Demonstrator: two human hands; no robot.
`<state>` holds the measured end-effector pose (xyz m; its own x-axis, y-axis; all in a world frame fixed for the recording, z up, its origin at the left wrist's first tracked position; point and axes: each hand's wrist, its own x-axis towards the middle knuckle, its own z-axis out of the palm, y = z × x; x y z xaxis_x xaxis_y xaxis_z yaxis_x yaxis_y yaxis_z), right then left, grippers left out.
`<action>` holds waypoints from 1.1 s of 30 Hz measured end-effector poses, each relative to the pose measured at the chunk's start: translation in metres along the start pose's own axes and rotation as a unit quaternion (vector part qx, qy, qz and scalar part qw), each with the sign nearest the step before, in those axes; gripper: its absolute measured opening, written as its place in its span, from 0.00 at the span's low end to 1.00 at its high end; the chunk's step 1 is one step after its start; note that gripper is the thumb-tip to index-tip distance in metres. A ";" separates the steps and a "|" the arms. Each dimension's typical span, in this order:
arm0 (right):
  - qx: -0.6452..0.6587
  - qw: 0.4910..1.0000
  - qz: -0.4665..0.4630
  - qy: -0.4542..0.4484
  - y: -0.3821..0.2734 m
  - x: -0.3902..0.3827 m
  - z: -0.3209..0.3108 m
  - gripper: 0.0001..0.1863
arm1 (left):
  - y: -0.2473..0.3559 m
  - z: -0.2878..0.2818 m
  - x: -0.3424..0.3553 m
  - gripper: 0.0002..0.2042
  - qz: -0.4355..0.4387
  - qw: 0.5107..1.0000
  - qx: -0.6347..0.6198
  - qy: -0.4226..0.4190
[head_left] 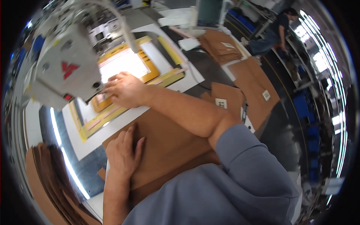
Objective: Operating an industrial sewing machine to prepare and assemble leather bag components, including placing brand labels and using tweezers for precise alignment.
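Observation:
My left hand (123, 152) lies flat, fingers stretched out, on a large brown fabric panel (168, 144) in front of me. Reaching across it, my right hand (126, 90) is at the lower edge of a white sewing machine head (67, 63). The right fingers are bent and a little apart, slightly blurred, with no held thing visible; their tips are partly lost against the machine. Beneath that hand is a yellow-orange clamp frame (152, 75) around a brightly lit white area (122, 65). A larger pale yellow frame (108, 117) with pinkish strips surrounds it on a white plate.
Folded brown fabric pieces (219, 47) are stacked at the far right, with labelled brown panels (258, 90) nearer. A dark pen-like tool (245, 111) lies beside them. More brown pieces (48, 180) hang at lower left. Another person (275, 33) stands beyond the table near shelving.

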<state>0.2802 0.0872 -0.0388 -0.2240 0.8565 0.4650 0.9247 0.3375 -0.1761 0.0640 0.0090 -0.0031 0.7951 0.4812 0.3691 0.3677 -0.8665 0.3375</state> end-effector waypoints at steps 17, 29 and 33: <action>0.046 0.994 -0.018 -0.098 -0.004 -0.006 -0.029 0.22 | -0.001 -0.003 -0.004 0.24 -0.004 1.000 0.025 -0.012; 0.018 0.999 -0.018 -0.042 -0.009 -0.016 -0.029 0.18 | -0.006 0.001 -0.008 0.22 0.011 1.000 0.007 0.005; 0.019 0.999 -0.016 -0.037 -0.015 -0.020 -0.032 0.22 | -0.004 0.002 -0.012 0.22 0.015 1.000 0.002 0.007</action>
<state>0.2808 0.0530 -0.0180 -0.2767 0.8707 0.4067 0.9049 0.3785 -0.1947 0.0535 0.0065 -0.0103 0.7984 0.4577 0.3913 0.3466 -0.8807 0.3229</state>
